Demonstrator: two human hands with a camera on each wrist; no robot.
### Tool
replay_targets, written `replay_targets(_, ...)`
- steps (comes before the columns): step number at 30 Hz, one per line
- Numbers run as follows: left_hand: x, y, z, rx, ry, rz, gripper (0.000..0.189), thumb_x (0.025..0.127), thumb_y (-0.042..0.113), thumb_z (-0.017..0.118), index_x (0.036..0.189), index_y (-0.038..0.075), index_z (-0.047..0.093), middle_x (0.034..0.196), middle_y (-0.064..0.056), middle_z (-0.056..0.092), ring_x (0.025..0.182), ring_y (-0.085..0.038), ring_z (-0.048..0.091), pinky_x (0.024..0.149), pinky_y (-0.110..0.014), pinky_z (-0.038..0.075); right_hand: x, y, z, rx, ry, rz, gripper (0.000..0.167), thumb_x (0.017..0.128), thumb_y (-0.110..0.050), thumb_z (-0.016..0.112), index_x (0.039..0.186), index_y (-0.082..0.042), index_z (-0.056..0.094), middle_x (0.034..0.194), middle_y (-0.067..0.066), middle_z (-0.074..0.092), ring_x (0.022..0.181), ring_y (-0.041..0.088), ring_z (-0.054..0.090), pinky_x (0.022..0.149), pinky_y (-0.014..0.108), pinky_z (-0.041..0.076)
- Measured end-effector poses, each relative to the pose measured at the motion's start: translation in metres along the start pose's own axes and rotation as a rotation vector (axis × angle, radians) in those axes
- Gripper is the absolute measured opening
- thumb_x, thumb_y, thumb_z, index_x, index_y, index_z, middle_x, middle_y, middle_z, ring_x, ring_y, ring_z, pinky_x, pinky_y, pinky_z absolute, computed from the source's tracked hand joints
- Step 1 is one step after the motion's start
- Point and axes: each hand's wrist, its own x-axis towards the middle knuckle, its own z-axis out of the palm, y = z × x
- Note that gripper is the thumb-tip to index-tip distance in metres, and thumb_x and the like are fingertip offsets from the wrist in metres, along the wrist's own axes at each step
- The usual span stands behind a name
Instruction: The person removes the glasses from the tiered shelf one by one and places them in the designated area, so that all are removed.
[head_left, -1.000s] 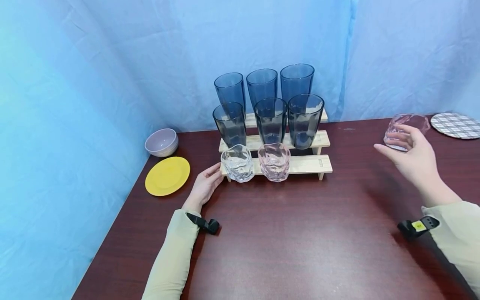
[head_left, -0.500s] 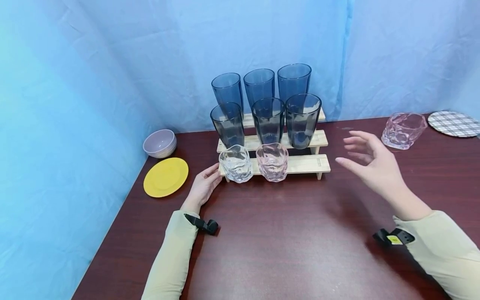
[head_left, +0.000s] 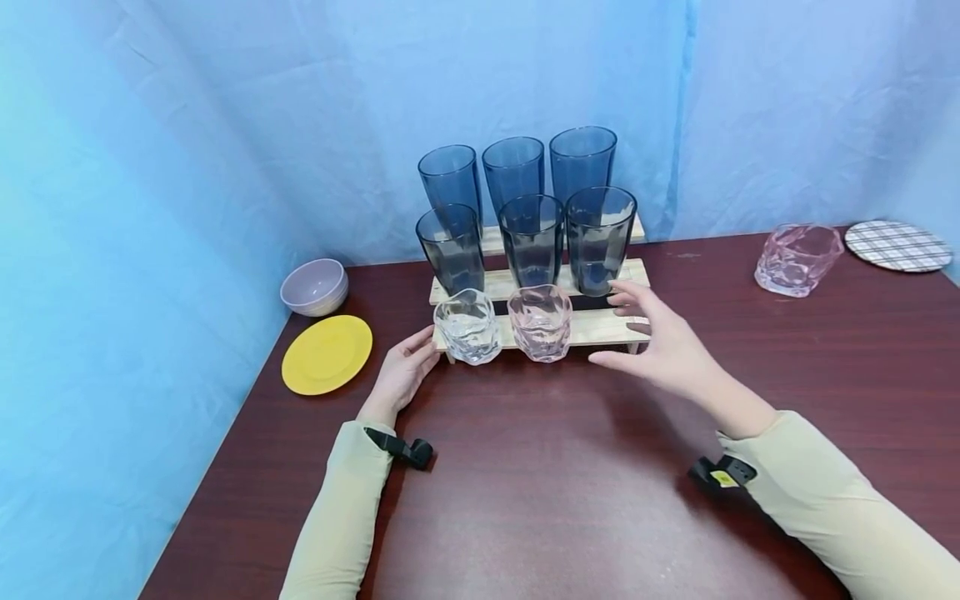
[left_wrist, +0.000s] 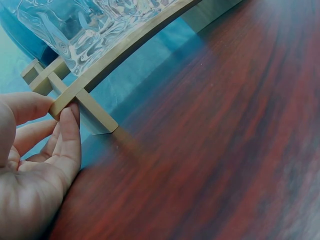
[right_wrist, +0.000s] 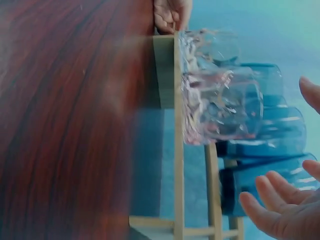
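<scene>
My left hand (head_left: 401,375) pinches the left end of the lowest board of a three-step wooden rack (head_left: 600,327), thumb and fingers on either side of the wood in the left wrist view. A clear faceted glass (head_left: 468,327) and a pink faceted glass (head_left: 540,323) stand side by side on that board. My right hand (head_left: 667,346) is in front of the board's right end, thumb and fingers spread apart and holding nothing. Several tall blue-grey glasses (head_left: 531,242) stand on the two upper steps. Another pink faceted glass (head_left: 798,260) stands on the table at the right.
A lilac bowl (head_left: 315,287) and a yellow plate (head_left: 327,354) lie on the left of the dark red wooden table (head_left: 540,483). A round checked mat (head_left: 898,246) is at the far right. Blue cloth (head_left: 360,100) hangs behind and to the left.
My right hand has moved left from beside the pink glass on the table to the rack's right end, with nothing in it. My left hand has stayed on the rack.
</scene>
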Motion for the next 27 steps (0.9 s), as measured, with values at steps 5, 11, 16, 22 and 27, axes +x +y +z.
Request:
replay_targets(5,-0.001,0.0,0.0,0.012,-0.006,0.003,0.048,0.099,-0.001,0.042,0.146,-0.003,0.031,0.149,-0.018,0.034,0.09,0.002,0.059,0.079,-0.011,0.049,0.01,0.001,0.015,-0.019,-0.046,0.0,0.092,0.071,-0.016,0.083,0.145,-0.004,0.03,0.132,0.023,0.046,0.122,0.038,0.046,0.101,0.055,0.039)
replay_targets(11,-0.002,0.001,0.001,0.019,-0.004,0.007,0.048,0.099,-0.001,0.041,0.146,-0.002,0.03,0.149,-0.018,0.033,0.089,0.002,0.059,0.078,-0.011,0.049,0.022,-0.001,0.029,-0.031,-0.054,0.012,0.098,0.069,-0.022,0.085,0.146,-0.005,0.028,0.135,0.023,0.044,0.123,0.038,0.045,0.101,0.056,0.039)
replay_targets(16,-0.002,0.001,0.001,0.011,-0.007,0.009,0.049,0.099,-0.001,0.041,0.146,-0.003,0.03,0.15,-0.018,0.032,0.089,0.002,0.059,0.078,-0.011,0.049,0.03,-0.003,0.038,-0.029,-0.065,0.019,0.104,0.066,-0.024,0.087,0.147,-0.006,0.025,0.136,0.021,0.045,0.124,0.037,0.045,0.1,0.056,0.039)
replay_targets(22,-0.002,0.001,0.001,-0.003,0.001,0.012,0.049,0.098,-0.001,0.042,0.145,-0.004,0.03,0.149,-0.02,0.032,0.088,0.002,0.059,0.078,-0.011,0.049,0.037,-0.002,0.048,-0.033,-0.062,0.025,0.108,0.064,-0.026,0.088,0.148,-0.008,0.023,0.137,0.018,0.045,0.126,0.033,0.043,0.103,0.054,0.037)
replay_targets(27,-0.001,0.0,0.001,-0.001,0.004,0.012,0.048,0.098,-0.001,0.042,0.145,-0.003,0.031,0.149,-0.019,0.034,0.089,0.002,0.059,0.078,-0.011,0.049,0.042,0.0,0.054,0.008,-0.059,0.062,0.109,0.063,-0.025,0.089,0.148,-0.009,0.022,0.136,0.017,0.046,0.123,0.032,0.046,0.102,0.052,0.038)
